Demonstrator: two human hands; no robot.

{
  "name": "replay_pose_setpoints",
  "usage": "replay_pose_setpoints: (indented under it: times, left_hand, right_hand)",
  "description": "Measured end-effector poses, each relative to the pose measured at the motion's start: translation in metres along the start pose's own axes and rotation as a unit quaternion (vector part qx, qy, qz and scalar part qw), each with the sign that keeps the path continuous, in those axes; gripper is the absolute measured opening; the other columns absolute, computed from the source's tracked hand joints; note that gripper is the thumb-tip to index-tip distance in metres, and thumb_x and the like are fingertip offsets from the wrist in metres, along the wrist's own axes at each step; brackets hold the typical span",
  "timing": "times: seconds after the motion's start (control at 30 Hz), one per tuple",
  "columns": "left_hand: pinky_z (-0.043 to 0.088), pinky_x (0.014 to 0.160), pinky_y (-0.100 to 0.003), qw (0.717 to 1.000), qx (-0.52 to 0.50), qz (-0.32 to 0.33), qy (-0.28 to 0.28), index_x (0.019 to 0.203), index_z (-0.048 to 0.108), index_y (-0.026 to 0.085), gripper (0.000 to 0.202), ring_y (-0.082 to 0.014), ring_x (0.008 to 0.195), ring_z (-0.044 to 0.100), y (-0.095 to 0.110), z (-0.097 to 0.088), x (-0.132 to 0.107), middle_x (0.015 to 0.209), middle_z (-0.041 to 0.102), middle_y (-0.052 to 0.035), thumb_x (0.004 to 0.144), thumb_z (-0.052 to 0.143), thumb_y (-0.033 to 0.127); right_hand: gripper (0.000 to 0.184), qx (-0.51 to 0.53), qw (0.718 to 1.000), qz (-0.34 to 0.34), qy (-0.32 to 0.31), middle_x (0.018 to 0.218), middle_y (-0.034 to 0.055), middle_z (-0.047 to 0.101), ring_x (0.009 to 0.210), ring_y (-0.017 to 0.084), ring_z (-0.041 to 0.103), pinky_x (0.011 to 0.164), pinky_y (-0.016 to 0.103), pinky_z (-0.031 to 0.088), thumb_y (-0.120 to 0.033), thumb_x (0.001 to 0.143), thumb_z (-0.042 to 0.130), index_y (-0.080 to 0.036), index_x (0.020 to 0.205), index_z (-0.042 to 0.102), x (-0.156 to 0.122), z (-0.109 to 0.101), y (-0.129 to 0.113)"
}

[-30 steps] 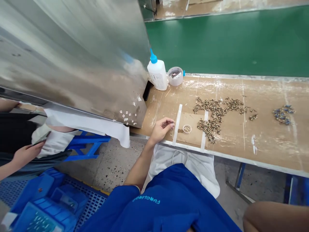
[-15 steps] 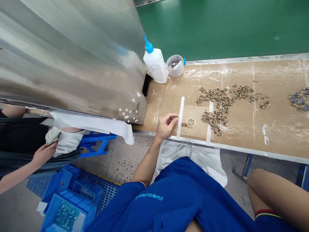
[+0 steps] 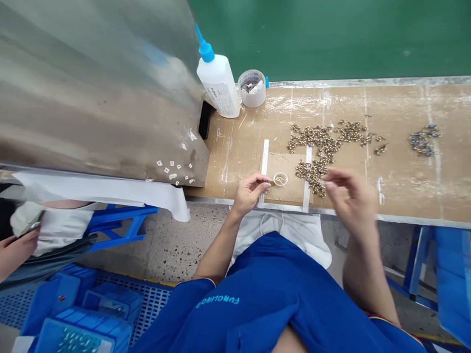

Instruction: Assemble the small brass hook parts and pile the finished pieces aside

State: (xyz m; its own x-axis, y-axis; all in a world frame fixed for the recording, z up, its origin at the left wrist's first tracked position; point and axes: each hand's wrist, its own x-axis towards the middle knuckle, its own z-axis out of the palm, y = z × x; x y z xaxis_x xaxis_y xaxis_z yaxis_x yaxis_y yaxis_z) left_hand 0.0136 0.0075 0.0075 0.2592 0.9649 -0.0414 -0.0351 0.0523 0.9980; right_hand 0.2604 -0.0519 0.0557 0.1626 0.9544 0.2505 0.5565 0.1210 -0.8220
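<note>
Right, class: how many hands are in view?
3: the person's left hand and right hand at the workbench, a co-worker's hand far left; more may be hidden.

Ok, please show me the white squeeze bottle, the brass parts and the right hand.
white squeeze bottle [image 3: 218, 84]: head view, on the body
brass parts [image 3: 312, 174]: head view, on lower heap
right hand [image 3: 348, 198]: head view, on its middle

Our brass fittings [image 3: 312, 172] and small clear ring [image 3: 280, 179] on the bench [image 3: 405, 191]

We see the ring lying flat between two white tape strips [image 3: 265, 157], near the bench's front edge. The fittings sit loose and tangled just beside it, spilling over the right-hand strip and spreading toward the back edge.
</note>
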Motion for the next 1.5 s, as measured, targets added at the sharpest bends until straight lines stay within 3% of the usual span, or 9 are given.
replay_pose_setpoints:
  times: [0.13,0.33,0.47,0.63,0.8,1.0,1.13,1.33,1.5]
  left_hand:
    - [0.056,0.067,-0.026,1.0,0.001,-0.012,-0.015,0.082,0.073,0.016,0.03,-0.0144,0.071,0.067,-0.003,-0.001,0.004,0.079,0.072,-0.0044,0.076,0.083,0.044]
    - [0.055,0.068,-0.026,0.999,0.009,0.024,-0.033,0.078,0.075,0.017,0.025,-0.0151,0.075,0.067,-0.004,-0.003,0.006,0.08,0.071,-0.0051,0.076,0.084,0.04]
    - [0.052,0.066,-0.025,0.999,0.004,0.044,-0.033,0.077,0.073,0.017,0.028,-0.0138,0.073,0.064,-0.006,-0.003,0.006,0.076,0.068,-0.0038,0.076,0.085,0.042]
    - [0.051,0.07,-0.027,0.996,0.013,0.074,-0.04,0.077,0.07,0.017,0.033,-0.0147,0.076,0.064,-0.007,-0.004,0.005,0.08,0.067,-0.005,0.08,0.081,0.048]
    - [0.05,0.071,-0.028,0.992,0.055,0.103,-0.045,0.074,0.067,0.018,0.03,-0.015,0.076,0.064,-0.004,-0.002,0.003,0.078,0.068,-0.0047,0.083,0.078,0.044]
    - [0.049,0.065,-0.026,0.993,0.085,0.066,-0.055,0.076,0.068,0.017,0.028,-0.0146,0.071,0.064,-0.003,-0.002,0.001,0.077,0.069,-0.0045,0.084,0.076,0.043]
    - [0.048,0.062,-0.024,0.993,0.094,0.054,-0.053,0.075,0.066,0.016,0.028,-0.0133,0.067,0.062,-0.003,-0.001,0.0,0.075,0.068,-0.0039,0.084,0.077,0.04]
    - [0.044,0.056,-0.023,0.988,0.129,0.056,-0.057,0.075,0.068,0.017,0.027,-0.0111,0.059,0.054,-0.001,0.002,0.0,0.07,0.066,-0.0024,0.084,0.076,0.04]
    - [0.041,0.054,-0.023,0.987,0.144,0.051,-0.054,0.073,0.066,0.016,0.03,-0.0099,0.055,0.051,0.001,0.004,0.0,0.068,0.063,-0.0009,0.085,0.075,0.043]
  right_hand:
    - [0.025,0.026,0.997,-0.04,-0.055,0.09,0.0056,0.07,0.071,0.019,0.064,0.065,0.033,0.056,-0.035,0.095,0.064,-0.022,0.117,0.066,-0.005,0.039,0.014]
    - [0.015,0.01,0.992,-0.102,-0.073,0.092,0.0066,0.065,0.08,0.021,0.063,0.072,0.035,0.053,-0.029,0.096,0.063,-0.023,0.108,0.07,-0.001,0.068,0.009]
    - [0.015,-0.004,0.989,-0.141,-0.051,0.083,0.0041,0.061,0.077,0.018,0.059,0.069,0.032,0.049,-0.027,0.099,0.059,-0.026,0.096,0.074,0.009,0.073,0.004]
    - [0.018,-0.046,0.985,-0.151,-0.07,0.087,0.0051,0.062,0.079,0.018,0.056,0.07,0.033,0.047,-0.027,0.099,0.058,-0.027,0.091,0.075,0.022,0.079,0.002]
    - [0.021,-0.067,0.983,-0.152,-0.076,0.087,0.0054,0.061,0.079,0.019,0.055,0.07,0.034,0.046,-0.024,0.098,0.057,-0.025,0.085,0.074,0.032,0.071,-0.001]
    - [0.02,0.025,0.989,-0.107,-0.099,0.088,0.0048,0.061,0.083,0.02,0.06,0.074,0.035,0.049,-0.022,0.097,0.056,-0.024,0.087,0.073,0.03,0.075,0.001]
    - [0.021,-0.017,0.992,-0.106,-0.063,0.091,0.0059,0.061,0.085,0.021,0.058,0.075,0.036,0.048,-0.02,0.096,0.056,-0.024,0.085,0.073,0.03,0.075,0.001]
    - [0.02,0.016,0.989,-0.108,-0.102,0.091,0.006,0.063,0.087,0.021,0.061,0.077,0.037,0.05,-0.021,0.096,0.056,-0.025,0.084,0.072,0.03,0.07,-0.003]
    - [0.021,0.084,0.996,-0.021,-0.005,0.086,0.0055,0.071,0.083,0.021,0.067,0.073,0.036,0.054,-0.035,0.097,0.058,-0.023,0.085,0.071,0.021,0.074,-0.004]
